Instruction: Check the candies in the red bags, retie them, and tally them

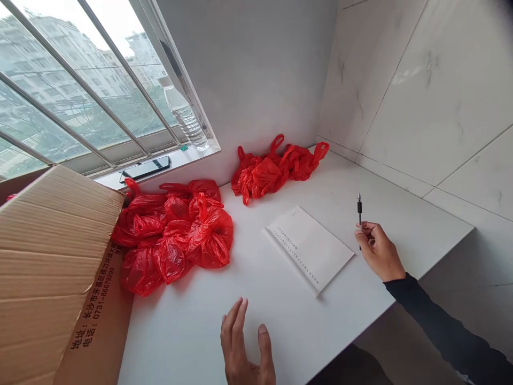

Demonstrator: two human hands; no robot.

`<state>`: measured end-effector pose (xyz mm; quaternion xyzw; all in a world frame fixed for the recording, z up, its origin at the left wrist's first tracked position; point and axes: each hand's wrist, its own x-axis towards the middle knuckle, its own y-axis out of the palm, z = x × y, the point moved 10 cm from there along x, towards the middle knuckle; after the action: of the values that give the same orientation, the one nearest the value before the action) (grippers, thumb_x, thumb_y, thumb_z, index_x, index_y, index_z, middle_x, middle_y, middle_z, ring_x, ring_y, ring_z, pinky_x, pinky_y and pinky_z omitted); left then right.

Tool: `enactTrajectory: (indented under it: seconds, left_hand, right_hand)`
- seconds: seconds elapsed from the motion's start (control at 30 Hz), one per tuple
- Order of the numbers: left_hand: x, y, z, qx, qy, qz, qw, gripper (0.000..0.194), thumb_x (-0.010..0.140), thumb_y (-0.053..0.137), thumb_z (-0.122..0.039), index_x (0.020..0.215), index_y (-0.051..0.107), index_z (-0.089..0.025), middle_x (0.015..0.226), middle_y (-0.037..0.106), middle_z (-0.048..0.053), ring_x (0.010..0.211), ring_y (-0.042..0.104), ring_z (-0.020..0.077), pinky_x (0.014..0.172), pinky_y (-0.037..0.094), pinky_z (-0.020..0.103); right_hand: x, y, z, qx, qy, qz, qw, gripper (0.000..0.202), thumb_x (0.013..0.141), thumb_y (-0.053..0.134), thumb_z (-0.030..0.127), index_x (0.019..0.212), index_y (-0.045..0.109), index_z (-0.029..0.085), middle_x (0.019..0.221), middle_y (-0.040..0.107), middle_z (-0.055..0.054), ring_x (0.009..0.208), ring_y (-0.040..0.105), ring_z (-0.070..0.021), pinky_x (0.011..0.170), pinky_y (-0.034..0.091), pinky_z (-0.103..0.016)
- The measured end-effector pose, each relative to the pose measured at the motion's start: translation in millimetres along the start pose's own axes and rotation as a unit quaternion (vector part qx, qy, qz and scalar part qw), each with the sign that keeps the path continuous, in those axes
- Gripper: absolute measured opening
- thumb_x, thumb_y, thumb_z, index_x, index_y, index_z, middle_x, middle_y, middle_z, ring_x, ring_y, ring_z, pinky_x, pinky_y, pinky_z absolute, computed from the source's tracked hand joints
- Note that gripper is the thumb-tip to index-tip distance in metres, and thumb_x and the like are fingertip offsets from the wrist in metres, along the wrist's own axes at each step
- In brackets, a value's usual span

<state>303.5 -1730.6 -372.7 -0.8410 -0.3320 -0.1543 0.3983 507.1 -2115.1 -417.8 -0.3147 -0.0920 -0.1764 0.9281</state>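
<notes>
My right hand [379, 250] is closed around a black pen [359, 211], which it holds upright with the metal tip pointing up. Just left of that hand lies a white notepad [310, 246] on the table, with rows of small dark marks along its near-left side. My left hand [245, 347] is above the near part of the table, fingers and thumb apart, with nothing in it. Beyond it, several knotted red plastic bags [176, 235] sit bunched together; what they contain is hidden.
An open cardboard box [96, 305] stands at the left. More red bags [276, 168] lie against the back wall. A phone [146, 169] and a clear water bottle [186, 117] rest on the barred window's sill. The white table's [433, 227] right edge faces a tiled wall.
</notes>
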Motion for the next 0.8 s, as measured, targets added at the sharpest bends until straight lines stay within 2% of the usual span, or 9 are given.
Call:
enactTrajectory:
  seconds: [0.1,0.17,0.27,0.33,0.5,0.6,0.67,0.73,0.8]
  left_hand:
    - [0.3,1.2,1.3,0.003,0.001,-0.004,1.000,0.044,0.095,0.056,-0.029,0.139,0.057,-0.032,0.137,0.062,0.008,0.130,0.056,0.0314,0.111,0.045,0.054]
    - [0.6,0.8,1.8,0.007,0.001,-0.004,1.000,0.040,0.097,0.055,-0.029,0.137,0.058,-0.028,0.136,0.062,0.010,0.129,0.057,0.0308,0.110,0.046,0.053]
    - [0.7,-0.9,2.2,0.020,0.001,-0.006,1.000,0.037,0.097,0.055,-0.028,0.134,0.059,-0.027,0.134,0.062,0.010,0.125,0.059,0.0288,0.107,0.049,0.049]
    - [0.4,-1.6,2.2,0.030,0.004,-0.006,1.000,0.037,0.098,0.055,-0.027,0.134,0.059,-0.027,0.133,0.062,0.009,0.122,0.061,0.0273,0.104,0.051,0.046]
    - [-2.0,-0.9,4.4,0.035,0.002,-0.012,0.999,0.034,0.098,0.054,-0.027,0.132,0.062,-0.027,0.129,0.065,0.008,0.117,0.063,0.0258,0.100,0.054,0.042]
    - [-2.8,-0.2,7.9,0.030,-0.003,-0.022,0.999,0.033,0.099,0.053,-0.029,0.129,0.064,-0.028,0.128,0.066,0.008,0.115,0.065,0.0263,0.098,0.055,0.043]
    - [-1.4,1.7,12.9,0.029,-0.013,-0.022,0.999,0.033,0.099,0.053,-0.030,0.129,0.064,-0.029,0.129,0.066,0.007,0.116,0.065,0.0264,0.095,0.056,0.042]
    - [2.9,5.1,18.3,0.025,-0.020,-0.017,0.999,0.032,0.099,0.052,-0.031,0.129,0.065,-0.029,0.128,0.066,0.007,0.116,0.065,0.0263,0.094,0.056,0.041]
    - [11.0,9.5,21.9,0.018,-0.019,-0.009,1.000,0.031,0.099,0.051,-0.030,0.127,0.065,-0.028,0.125,0.067,0.008,0.116,0.065,0.0261,0.096,0.055,0.043]
  right_hand:
    - [-2.6,1.6,4.6,0.033,-0.006,0.014,0.999,0.058,0.093,0.056,0.046,0.143,0.042,0.021,0.075,0.063,0.003,0.057,0.057,-0.0164,0.063,0.051,-0.032]
    - [-4.6,2.0,10.8,0.048,-0.017,0.026,0.998,0.060,0.094,0.054,0.042,0.149,0.041,0.023,0.069,0.058,0.006,0.054,0.054,-0.0156,0.062,0.051,-0.031]
    - [-8.2,3.3,20.0,0.042,-0.029,0.053,0.997,0.039,0.096,0.049,0.043,0.127,0.065,0.025,0.075,0.062,0.001,0.053,0.051,-0.0139,0.058,0.048,-0.029]
    - [-10.5,3.6,24.8,0.054,-0.031,0.063,0.996,0.037,0.098,0.046,0.045,0.118,0.070,0.025,0.086,0.068,-0.002,0.059,0.056,-0.0147,0.058,0.048,-0.029]
    - [-11.5,8.6,40.4,0.103,-0.067,0.049,0.991,0.029,0.099,0.046,0.039,0.122,0.058,0.027,0.110,0.073,-0.006,0.093,0.069,-0.0219,0.077,0.053,-0.033]
    - [-4.8,16.5,52.0,0.099,-0.109,0.026,0.989,0.023,0.094,0.061,0.044,0.105,0.051,0.026,0.101,0.069,-0.005,0.087,0.066,-0.0212,0.083,0.052,-0.036]
    - [3.5,26.6,57.3,0.101,-0.126,0.031,0.986,0.027,0.094,0.062,0.049,0.097,0.048,0.026,0.092,0.065,-0.003,0.081,0.064,-0.0201,0.084,0.052,-0.037]
    - [14.3,38.5,59.7,0.109,-0.129,0.046,0.985,0.026,0.099,0.053,0.051,0.101,0.048,0.026,0.091,0.065,-0.004,0.083,0.065,-0.0209,0.084,0.053,-0.038]
    - [25.8,47.7,62.1,0.123,-0.130,0.050,0.983,0.031,0.103,0.042,0.051,0.118,0.047,0.025,0.102,0.068,-0.007,0.094,0.067,-0.0226,0.088,0.054,-0.040]
